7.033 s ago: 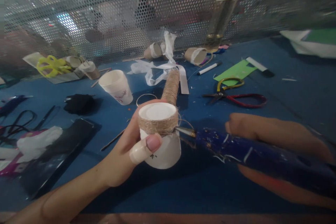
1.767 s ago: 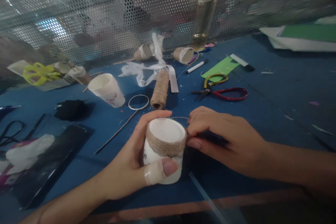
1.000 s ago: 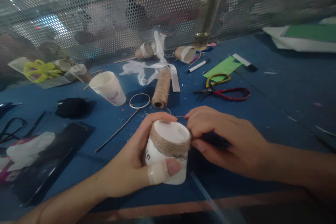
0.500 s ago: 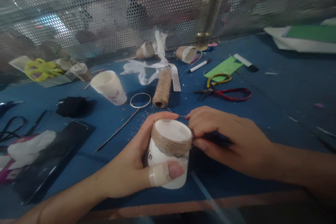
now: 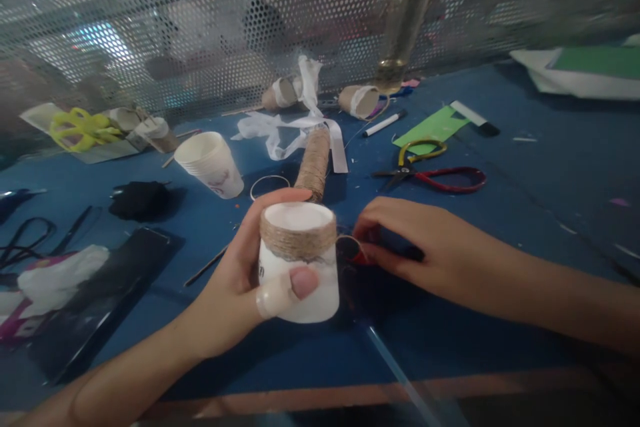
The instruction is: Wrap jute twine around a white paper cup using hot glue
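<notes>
My left hand (image 5: 240,287) is wrapped round a white paper cup (image 5: 300,293), its bandaged thumb across the front. Brown twine (image 5: 300,240) is wound in a band below the cup's rim. A loose strand runs from the cup's right side to my right hand (image 5: 415,237), whose thumb and forefinger are pinched on it. By those fingertips shows a small red part (image 5: 361,256); what it belongs to is dark and hidden. Below it a clear glue stick (image 5: 395,360) slants toward the table edge. Behind the cup lies the twine spool (image 5: 314,160).
Wire cutters (image 5: 430,170), green paper (image 5: 430,128) and a marker (image 5: 383,123) lie to the right. Stacked paper cups (image 5: 215,167), a ring (image 5: 270,179) and white ribbon (image 5: 273,137) are left of centre. A bottle (image 5: 407,20) stands by the perforated screen (image 5: 200,33).
The cup in my left hand has moved left and slightly up, and stands more upright. My right hand has come away from its side, with a strand curving between them.
</notes>
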`<move>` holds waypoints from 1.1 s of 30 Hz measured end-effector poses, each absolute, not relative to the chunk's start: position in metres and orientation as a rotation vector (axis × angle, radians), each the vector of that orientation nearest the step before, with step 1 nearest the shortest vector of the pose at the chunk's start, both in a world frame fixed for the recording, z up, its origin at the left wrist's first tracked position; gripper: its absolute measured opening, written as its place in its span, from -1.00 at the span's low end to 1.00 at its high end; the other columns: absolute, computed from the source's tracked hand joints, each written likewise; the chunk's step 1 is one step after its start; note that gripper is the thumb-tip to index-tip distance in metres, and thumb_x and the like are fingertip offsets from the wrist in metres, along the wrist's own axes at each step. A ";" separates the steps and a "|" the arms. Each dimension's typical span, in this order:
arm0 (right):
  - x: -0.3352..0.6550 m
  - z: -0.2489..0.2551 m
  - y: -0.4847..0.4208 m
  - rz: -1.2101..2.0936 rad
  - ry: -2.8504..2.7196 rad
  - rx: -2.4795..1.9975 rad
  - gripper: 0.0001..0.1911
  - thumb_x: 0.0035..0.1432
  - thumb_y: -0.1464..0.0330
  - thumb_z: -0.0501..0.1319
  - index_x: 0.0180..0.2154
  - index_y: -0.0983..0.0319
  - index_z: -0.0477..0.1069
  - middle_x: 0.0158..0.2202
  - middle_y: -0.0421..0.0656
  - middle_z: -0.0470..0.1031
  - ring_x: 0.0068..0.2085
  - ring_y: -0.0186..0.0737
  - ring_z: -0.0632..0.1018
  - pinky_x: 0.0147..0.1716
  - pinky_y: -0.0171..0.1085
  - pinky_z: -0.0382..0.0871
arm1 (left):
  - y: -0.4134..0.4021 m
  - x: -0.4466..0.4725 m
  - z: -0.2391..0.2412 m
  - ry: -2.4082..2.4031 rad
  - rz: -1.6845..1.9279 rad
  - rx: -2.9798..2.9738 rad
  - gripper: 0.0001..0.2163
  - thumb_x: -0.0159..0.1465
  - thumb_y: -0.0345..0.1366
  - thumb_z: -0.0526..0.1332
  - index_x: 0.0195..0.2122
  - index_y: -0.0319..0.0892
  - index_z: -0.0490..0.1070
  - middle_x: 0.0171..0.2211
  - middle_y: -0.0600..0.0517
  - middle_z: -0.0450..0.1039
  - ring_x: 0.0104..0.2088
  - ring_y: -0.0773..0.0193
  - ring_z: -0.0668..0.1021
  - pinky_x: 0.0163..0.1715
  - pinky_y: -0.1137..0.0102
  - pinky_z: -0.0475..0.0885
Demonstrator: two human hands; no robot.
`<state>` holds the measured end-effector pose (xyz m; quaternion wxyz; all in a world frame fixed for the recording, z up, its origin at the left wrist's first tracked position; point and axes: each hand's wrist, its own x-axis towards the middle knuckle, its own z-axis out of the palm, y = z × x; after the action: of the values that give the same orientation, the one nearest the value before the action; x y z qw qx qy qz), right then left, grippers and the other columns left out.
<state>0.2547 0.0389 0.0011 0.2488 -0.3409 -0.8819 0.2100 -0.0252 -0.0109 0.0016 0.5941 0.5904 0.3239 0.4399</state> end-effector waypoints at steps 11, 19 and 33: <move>0.262 0.002 0.038 0.518 -2.434 -1.078 -0.91 0.27 0.43 0.24 -0.27 0.10 0.38 -0.34 -0.19 0.60 -0.41 -0.18 0.60 -0.46 -0.22 0.37 | -0.008 -0.021 0.008 0.766 1.371 1.317 -0.53 0.36 -0.07 0.46 0.28 0.07 0.50 -0.06 -0.02 0.69 -0.29 0.07 0.73 -0.31 0.18 0.67; 0.267 -0.004 0.042 0.350 -2.654 -0.951 -0.76 0.25 0.49 0.18 -0.15 0.12 0.56 -0.26 -0.15 0.72 -0.30 -0.01 0.74 -0.34 -0.11 0.48 | 0.004 -0.019 0.020 0.969 1.610 1.253 -0.34 -0.05 0.12 0.71 0.02 -0.01 0.64 -0.20 0.07 0.72 -0.37 0.10 0.74 -0.28 0.20 0.64; 0.264 0.009 0.030 0.146 -2.768 -0.679 -0.62 0.20 0.53 0.22 0.01 0.23 0.64 -0.11 -0.02 0.77 -0.20 0.05 0.75 -0.19 -0.03 0.60 | 0.003 -0.019 0.016 0.788 1.558 1.329 -0.54 0.22 -0.08 0.60 0.09 -0.03 0.58 -0.15 0.06 0.74 -0.32 0.15 0.78 -0.27 0.28 0.71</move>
<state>0.2635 0.0304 0.0090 0.1436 -0.2355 -0.9599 0.0507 -0.0190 0.0031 0.0163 0.4563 0.5392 0.3195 0.6317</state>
